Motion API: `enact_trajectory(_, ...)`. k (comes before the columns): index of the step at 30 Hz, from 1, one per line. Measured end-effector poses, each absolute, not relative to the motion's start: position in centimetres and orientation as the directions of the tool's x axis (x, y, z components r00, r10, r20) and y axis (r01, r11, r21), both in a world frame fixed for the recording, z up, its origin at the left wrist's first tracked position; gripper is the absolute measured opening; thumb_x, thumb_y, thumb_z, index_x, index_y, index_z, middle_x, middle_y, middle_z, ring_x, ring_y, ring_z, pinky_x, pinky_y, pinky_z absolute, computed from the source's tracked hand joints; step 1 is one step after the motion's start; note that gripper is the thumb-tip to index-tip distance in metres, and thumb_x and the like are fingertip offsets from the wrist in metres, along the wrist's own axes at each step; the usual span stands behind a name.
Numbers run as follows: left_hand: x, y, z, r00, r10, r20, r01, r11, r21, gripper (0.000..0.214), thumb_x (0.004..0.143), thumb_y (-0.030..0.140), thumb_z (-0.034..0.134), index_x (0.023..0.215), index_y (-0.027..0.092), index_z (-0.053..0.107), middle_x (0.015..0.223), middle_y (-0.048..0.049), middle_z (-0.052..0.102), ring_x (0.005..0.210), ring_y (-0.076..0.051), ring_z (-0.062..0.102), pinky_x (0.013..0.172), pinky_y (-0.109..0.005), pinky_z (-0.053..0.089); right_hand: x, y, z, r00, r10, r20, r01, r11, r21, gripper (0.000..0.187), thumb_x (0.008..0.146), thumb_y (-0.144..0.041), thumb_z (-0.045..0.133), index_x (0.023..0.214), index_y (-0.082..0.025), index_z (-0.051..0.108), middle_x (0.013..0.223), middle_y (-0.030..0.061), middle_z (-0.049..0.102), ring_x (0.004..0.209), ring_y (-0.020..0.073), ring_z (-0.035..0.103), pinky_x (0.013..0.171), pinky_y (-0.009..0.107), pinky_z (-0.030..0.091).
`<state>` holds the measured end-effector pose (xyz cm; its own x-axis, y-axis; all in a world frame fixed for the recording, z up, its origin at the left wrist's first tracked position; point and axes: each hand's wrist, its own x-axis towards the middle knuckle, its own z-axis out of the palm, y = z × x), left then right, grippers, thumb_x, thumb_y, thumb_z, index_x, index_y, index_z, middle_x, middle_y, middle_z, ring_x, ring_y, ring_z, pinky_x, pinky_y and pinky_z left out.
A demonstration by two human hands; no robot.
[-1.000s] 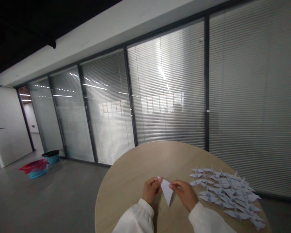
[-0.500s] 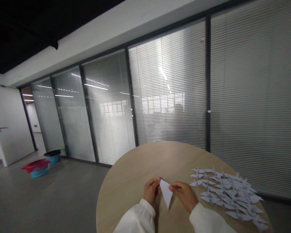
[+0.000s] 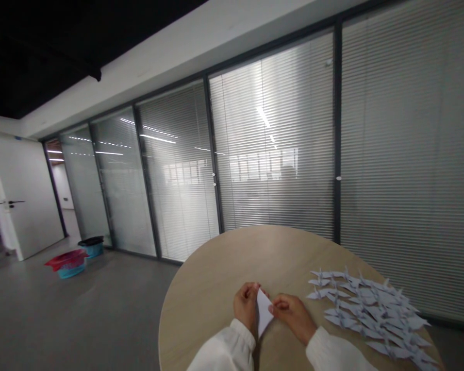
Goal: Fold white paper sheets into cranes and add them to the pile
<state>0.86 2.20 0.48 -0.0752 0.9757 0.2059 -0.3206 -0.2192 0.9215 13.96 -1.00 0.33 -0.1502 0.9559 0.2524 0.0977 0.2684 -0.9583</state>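
My left hand (image 3: 246, 308) and my right hand (image 3: 292, 316) both pinch a folded white paper triangle (image 3: 262, 313) just above a round light-wood table (image 3: 232, 268). The paper points down toward me and stands between the two hands, which are close together. Both wrists wear white sleeves. To the right of my right hand lies a spread of several folded white paper cranes (image 3: 371, 312) on the tabletop.
A wall of glass panels with shut blinds (image 3: 278, 154) runs behind the table. On the grey floor at the far left stand a red-lined blue bin (image 3: 67, 261) and a dark-lined bin (image 3: 91, 245), near a white door (image 3: 27, 206).
My hands have drawn closer together and the paper now looks narrower between them. The view has shifted slightly to the left.
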Motion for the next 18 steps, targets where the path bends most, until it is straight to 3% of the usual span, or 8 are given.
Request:
enact_trajectory(4, 0.6, 2.7, 0.4, -0.053, 0.973, 0.227, -0.198, -0.233, 0.952, 0.037, 0.057, 0.047, 0.064, 0.067, 0.012, 0.060, 0.046, 0.0013, 0.054, 0.043, -0.011, 0.049, 0.041, -0.021, 0.035, 14.2, -1.2, 0.6, -0.128, 0.958, 0.256, 0.059, 0.265, -0.963, 0.033, 0.059, -0.045, 0.062, 0.068, -0.013, 0.064, 0.061, 0.0044, 0.066, 0.059, 0.0187, 0.060, 0.058, 0.026, 0.043)
enact_trajectory(11, 0.3, 3.5, -0.6, 0.082, 0.961, 0.265, 0.019, -0.267, 0.964, 0.040, 0.063, 0.052, 0.056, 0.057, 0.013, 0.053, 0.044, 0.0059, 0.039, 0.041, -0.007, 0.036, 0.041, -0.020, 0.026, 14.7, -1.5, 1.5, 0.017, 0.963, 0.270, 0.067, 0.268, -0.961, 0.038, 0.057, -0.051, 0.061, 0.066, -0.014, 0.063, 0.063, 0.0052, 0.066, 0.063, 0.0204, 0.059, 0.059, 0.027, 0.043)
enact_trajectory(18, 0.7, 1.5, 0.7, 0.032, 0.855, 0.518, 0.412, -0.484, 0.772, 0.032, 0.081, 0.042, 0.036, 0.064, 0.017, 0.047, 0.055, 0.0024, 0.047, 0.051, -0.011, 0.044, 0.050, -0.021, 0.030, 14.6, -1.6, 1.5, -0.011, 0.963, 0.269, 0.012, 0.269, -0.963, 0.036, 0.057, -0.051, 0.061, 0.063, -0.015, 0.062, 0.059, 0.0020, 0.063, 0.060, 0.0176, 0.057, 0.057, 0.024, 0.042)
